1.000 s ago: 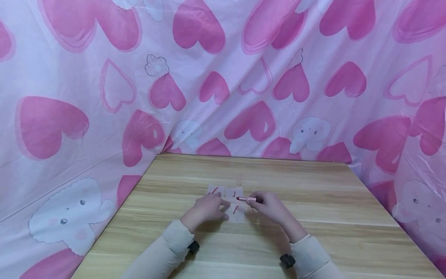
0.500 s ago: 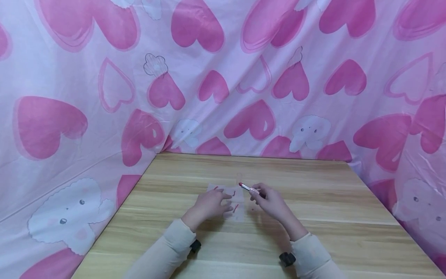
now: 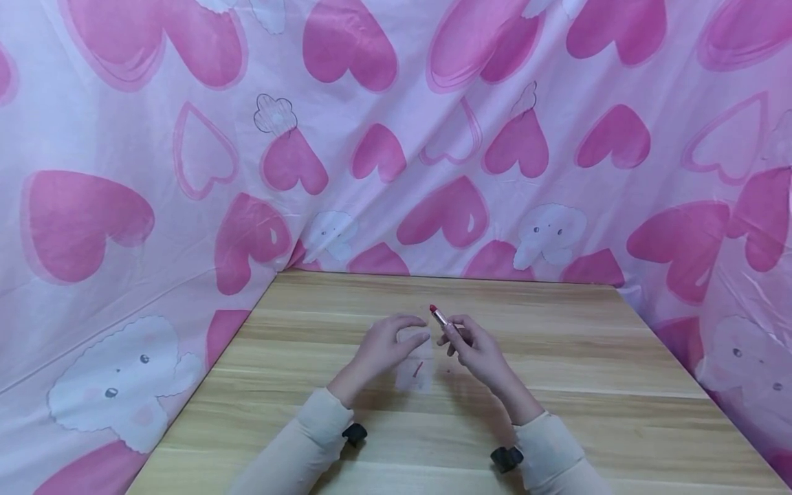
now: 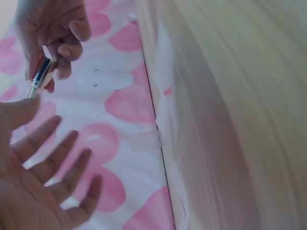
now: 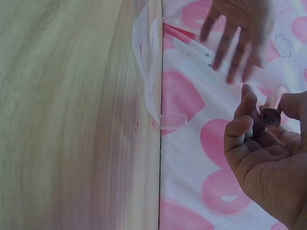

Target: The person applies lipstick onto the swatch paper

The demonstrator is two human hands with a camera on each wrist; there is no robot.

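Note:
My right hand (image 3: 475, 350) pinches a lipstick (image 3: 438, 316) with a shiny case, its red tip pointing up and away. In the right wrist view the square base of the lipstick (image 5: 271, 118) faces the camera between thumb and fingers. Raised over the paper, my left hand (image 3: 385, 345) has its fingers spread and holds nothing; the left wrist view shows its palm and the outstretched fingers (image 4: 64, 175) near the lipstick's end. Below the hands lies pale paper (image 3: 408, 381) with a red stroke; the left hand hides its upper part.
A clear cap (image 5: 173, 121) stands upright on the wooden table (image 3: 557, 371), beyond the paper. A small red mark (image 3: 448, 371) is on the wood right of the paper. A pink heart-patterned cloth (image 3: 445, 206) hangs around the table.
My left hand has lifted off the paper and moved up and right, its fingers spreading. The right hand has raised the lipstick and tilted its tip upward.

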